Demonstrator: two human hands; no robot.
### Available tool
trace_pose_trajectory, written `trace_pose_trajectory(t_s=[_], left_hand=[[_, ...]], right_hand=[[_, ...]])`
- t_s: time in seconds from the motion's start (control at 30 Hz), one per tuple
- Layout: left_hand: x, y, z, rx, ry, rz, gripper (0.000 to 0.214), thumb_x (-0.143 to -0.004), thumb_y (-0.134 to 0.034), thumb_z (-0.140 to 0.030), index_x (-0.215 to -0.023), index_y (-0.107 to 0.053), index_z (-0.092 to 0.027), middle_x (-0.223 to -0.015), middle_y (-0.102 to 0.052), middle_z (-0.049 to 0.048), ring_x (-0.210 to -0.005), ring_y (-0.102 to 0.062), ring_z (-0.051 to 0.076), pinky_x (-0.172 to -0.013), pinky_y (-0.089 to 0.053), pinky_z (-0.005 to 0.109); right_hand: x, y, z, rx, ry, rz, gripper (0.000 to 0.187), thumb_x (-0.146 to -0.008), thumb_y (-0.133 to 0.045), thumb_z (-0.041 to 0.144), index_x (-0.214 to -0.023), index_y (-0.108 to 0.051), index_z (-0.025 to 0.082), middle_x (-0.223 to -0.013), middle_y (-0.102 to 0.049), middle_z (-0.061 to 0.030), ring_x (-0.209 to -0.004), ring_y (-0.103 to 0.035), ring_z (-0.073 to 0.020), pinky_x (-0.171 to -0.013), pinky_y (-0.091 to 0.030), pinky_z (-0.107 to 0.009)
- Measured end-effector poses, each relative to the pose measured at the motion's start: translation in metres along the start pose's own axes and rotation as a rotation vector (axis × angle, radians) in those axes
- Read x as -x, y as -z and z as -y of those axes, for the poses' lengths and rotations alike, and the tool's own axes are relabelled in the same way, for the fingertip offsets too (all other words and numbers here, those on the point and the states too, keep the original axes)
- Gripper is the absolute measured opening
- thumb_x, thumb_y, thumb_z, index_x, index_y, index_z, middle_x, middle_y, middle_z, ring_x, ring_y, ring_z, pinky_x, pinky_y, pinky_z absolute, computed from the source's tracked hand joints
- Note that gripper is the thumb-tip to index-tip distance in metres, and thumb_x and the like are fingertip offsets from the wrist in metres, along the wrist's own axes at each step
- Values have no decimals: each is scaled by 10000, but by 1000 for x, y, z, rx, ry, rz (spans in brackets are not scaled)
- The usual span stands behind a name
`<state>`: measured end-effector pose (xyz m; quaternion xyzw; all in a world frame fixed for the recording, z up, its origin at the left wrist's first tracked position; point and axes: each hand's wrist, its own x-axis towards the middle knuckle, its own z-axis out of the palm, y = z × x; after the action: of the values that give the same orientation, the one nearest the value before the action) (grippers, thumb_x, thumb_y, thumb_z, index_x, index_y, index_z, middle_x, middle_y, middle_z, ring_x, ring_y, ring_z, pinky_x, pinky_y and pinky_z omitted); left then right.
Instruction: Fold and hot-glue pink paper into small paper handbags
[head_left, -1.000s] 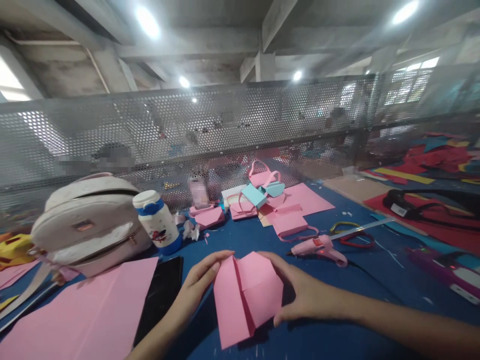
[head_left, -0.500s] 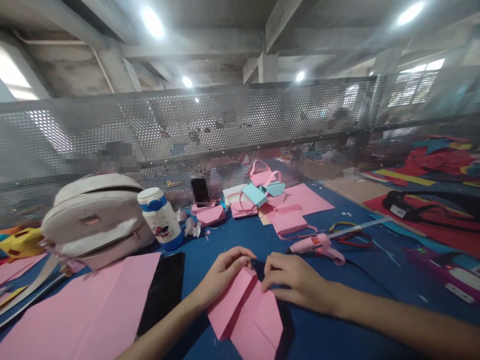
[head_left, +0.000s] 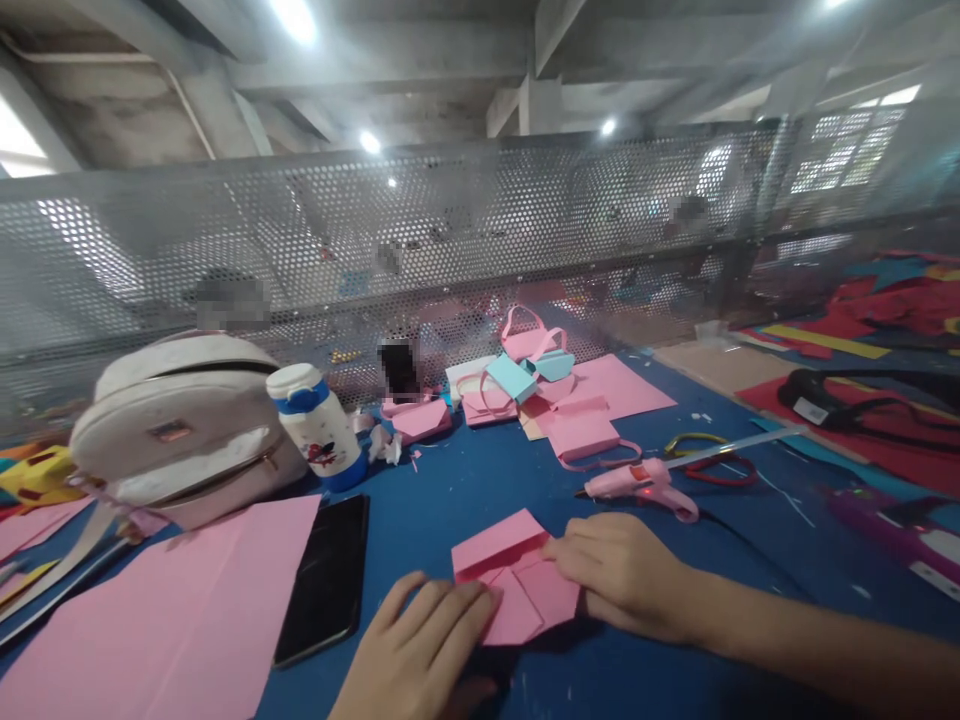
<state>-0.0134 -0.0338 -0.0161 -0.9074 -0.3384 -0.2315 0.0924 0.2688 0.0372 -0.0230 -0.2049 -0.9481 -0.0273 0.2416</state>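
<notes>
A folded piece of pink paper (head_left: 521, 610) lies in front of me on the blue table, its upper flap standing up and overlapping folds showing below. My left hand (head_left: 427, 640) grips its lower left edge, fingers bent over the paper and the thumb mostly hidden. At the right edge, my right hand (head_left: 630, 575) pinches the paper near the flap, with its fingers curled together. Beyond the right hand rests a pink glue gun (head_left: 641, 484), a clear glue stick (head_left: 739, 445) jutting from its back. Scissors (head_left: 716, 465) with red and yellow handles lie behind it.
Left are a large pink sheet (head_left: 187, 610), a black phone (head_left: 326, 580), a white bottle (head_left: 319, 425) and a pale backpack (head_left: 187, 430). Several small paper bags (head_left: 585, 432) sit ahead before a perforated metal screen (head_left: 450, 220). A purple device (head_left: 892, 530) lies at right.
The pink paper has turned and lies flatter, with its flap now at the far side. My left hand has moved from its top to its lower left; my right hand still holds the right side.
</notes>
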Motion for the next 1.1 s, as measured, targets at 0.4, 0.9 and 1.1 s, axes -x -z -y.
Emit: trace_pose_trajectory(t_s=[0.4,0.9,1.1], left_hand=[[-16,-18,37,240,184,-123,186,-926,-620,-316,-1029,-755,-241,-908,-799,69,-764,-757,219,-659,-529,249],[-13,-23,33,194,48,-134,279,-1012,-407,-285,-1007,-666,-183,-917,-771,84,-708,-743,197,-602,-572,262],[-18,-20,31,374,236,-162,181,-959,-486,-154,-934,-663,-182,-820,-718,37,-699,-690,146,-636,-532,203]], right_hand=[[-23,-14,-14,-119,-3,-94,242,-1001,-441,174,-1000,-681,206,-967,-778,-10,-745,-701,-149,-600,-376,-270],[-18,-23,-12,12,79,-114,217,-987,-451,216,-889,-642,189,-858,-738,-16,-654,-587,-166,-573,-331,-320],[-24,-22,-11,-144,-108,-160,306,-1042,-387,284,-878,-622,178,-811,-699,-43,-667,-621,-163,-568,-343,-281]])
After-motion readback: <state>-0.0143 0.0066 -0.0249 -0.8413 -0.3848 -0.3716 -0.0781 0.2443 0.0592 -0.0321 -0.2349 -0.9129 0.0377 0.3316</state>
